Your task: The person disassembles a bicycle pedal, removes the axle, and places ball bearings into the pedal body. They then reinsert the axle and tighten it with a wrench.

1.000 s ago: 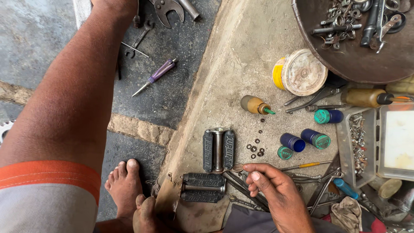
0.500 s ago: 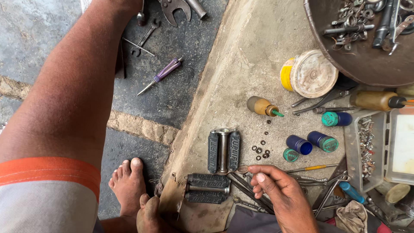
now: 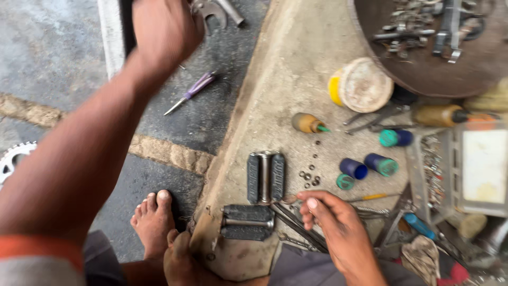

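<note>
Your right hand (image 3: 338, 225) rests low on the worn concrete slab (image 3: 286, 85), fingers curled loosely with the fingertips (image 3: 309, 204) pinched close together at the end of a dark metal plier-like tool (image 3: 299, 225) that lies slanting beneath your palm; whether you truly grip it or only touch it is not clear. Just beside those fingertips lie two black rubber-and-steel bicycle pedals: one (image 3: 264, 177) stands lengthwise above your hand, the other (image 3: 247, 222) lies crosswise to its left, near your bare foot (image 3: 153, 220) on the dark floor.

Your left hand (image 3: 164, 32) is raised far up the view, blurred, seen from the back and closed into a loose fist near a grey metal spanner (image 3: 211, 13); you cannot tell whether it holds anything. Below it, a purple-handled screwdriver (image 3: 191, 91) lies alone on the floor.

Between the pedals and the small blue and green plastic caps (image 3: 365, 167) sits a scatter of small dark nuts and washers (image 3: 311, 177). A yellow tub with a pale round lid (image 3: 360, 85) stands further up the slab, near a wide rusty brown pan of metal parts (image 3: 423, 69).
</note>
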Demonstrator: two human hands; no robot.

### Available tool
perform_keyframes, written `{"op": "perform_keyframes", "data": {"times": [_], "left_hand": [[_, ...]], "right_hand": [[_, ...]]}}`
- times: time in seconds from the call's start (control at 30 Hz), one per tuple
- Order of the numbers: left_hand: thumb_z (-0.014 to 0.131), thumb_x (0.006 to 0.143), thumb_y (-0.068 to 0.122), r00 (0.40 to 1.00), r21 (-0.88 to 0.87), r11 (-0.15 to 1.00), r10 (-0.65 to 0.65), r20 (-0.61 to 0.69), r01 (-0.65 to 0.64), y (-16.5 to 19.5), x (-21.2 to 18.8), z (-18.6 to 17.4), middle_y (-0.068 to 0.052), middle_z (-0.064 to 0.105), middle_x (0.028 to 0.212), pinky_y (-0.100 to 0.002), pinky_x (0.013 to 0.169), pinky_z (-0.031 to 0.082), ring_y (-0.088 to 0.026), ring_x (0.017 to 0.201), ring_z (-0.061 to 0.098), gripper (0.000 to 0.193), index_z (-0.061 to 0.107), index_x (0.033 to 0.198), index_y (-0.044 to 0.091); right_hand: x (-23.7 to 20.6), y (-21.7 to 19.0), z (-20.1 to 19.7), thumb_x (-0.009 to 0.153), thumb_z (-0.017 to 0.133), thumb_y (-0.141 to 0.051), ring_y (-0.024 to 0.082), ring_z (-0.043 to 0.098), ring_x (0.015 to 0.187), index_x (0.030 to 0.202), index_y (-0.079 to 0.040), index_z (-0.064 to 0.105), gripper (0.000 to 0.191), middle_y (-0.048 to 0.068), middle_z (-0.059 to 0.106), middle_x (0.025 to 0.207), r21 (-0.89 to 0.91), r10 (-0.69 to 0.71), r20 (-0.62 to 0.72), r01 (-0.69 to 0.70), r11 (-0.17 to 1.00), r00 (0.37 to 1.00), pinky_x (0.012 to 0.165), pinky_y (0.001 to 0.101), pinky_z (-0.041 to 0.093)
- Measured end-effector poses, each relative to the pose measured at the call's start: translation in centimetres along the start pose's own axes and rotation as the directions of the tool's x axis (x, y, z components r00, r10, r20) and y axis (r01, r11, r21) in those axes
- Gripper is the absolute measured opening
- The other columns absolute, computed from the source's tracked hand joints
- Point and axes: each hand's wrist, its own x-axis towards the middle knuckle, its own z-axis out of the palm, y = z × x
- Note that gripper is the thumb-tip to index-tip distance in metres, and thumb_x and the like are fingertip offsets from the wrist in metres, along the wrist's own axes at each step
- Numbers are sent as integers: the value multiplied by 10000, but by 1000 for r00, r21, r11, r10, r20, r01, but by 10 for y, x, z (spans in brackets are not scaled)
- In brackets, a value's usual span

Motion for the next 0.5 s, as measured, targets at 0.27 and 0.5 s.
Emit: {"op": "perform_keyframes", "data": {"times": [0.27, 0.5], "left_hand": [[651, 845, 105, 866, -791, 597, 320, 383, 129, 184, -79, -157, -208, 699, 932, -511, 725, 557, -426, 874, 676, 356, 619, 1196, 59], [628, 903, 116, 838, -855, 514, 436, 327, 66, 246, -104, -186, -200, 694, 1003, -479, 807, 560, -408, 934, 695, 317, 589, 1208, 41]], "right_hand": [[10, 0, -6, 1036, 521, -330, 233, 648, 823, 1095, 49, 687, 417, 130, 707, 939, 363, -104, -10, 101, 926, 994, 761, 404, 539], [16, 2, -2, 1081, 543, -288, 196, 652, 860, 1121, -35, 652, 279, 65, 688, 981, 617, -169, 18, 121, 777, 986, 793, 398, 549]]}}
